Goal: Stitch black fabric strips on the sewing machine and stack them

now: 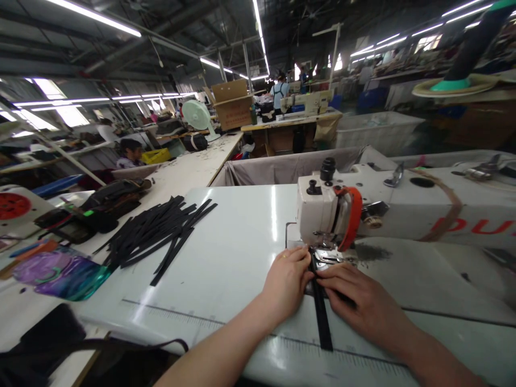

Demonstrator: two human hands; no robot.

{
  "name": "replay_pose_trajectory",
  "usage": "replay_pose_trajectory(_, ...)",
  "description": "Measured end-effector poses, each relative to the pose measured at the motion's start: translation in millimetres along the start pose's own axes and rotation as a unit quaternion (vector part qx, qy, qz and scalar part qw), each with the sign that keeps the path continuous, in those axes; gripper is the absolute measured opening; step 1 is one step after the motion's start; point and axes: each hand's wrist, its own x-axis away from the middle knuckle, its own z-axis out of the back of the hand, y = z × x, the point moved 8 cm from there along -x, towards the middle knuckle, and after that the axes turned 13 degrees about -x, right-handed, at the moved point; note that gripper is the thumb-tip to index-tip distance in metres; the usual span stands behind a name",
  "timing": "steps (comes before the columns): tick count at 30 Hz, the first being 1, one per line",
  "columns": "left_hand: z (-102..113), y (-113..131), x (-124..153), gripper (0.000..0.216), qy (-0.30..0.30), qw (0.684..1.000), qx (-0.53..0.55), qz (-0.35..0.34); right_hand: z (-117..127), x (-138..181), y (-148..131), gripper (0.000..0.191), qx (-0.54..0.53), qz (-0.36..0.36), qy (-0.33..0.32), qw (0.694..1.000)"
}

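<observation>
A narrow black strap (321, 317) lies on the white sewing table (226, 252), running from the presser foot (325, 257) of a white sewing machine (403, 209) back toward me. My left hand (287, 280) presses its fingertips on the strap's left side just in front of the foot. On the strap's right side my right hand (363, 301) lies with fingers pinched on it. Both hands hold the strap flat against the table.
A heap of several black straps (155, 231) lies to the left on the table. Farther left are dark leather pieces (108, 201) and a shiny purple-green sheet (60, 274). Other workers sit at benches in the background, with a fan (198, 115) and cardboard box (233, 105).
</observation>
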Motion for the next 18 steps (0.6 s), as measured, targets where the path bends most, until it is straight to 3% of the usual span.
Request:
replay_pose_trajectory(7, 0.1, -3.7, -7.9, 0.019, -0.002, 1.0, -0.01, 0.005, 3.3, -2.8, -16.9, 0.017, -0.044, 0.047, -0.04, 0.997)
replay_pose_trajectory(18, 1.7, -1.1, -6.2, 0.015, 0.002, 1.0, 0.003, 0.001, 4.0, -4.4, 3.8, 0.017, 0.019, 0.009, 0.008, 1.0)
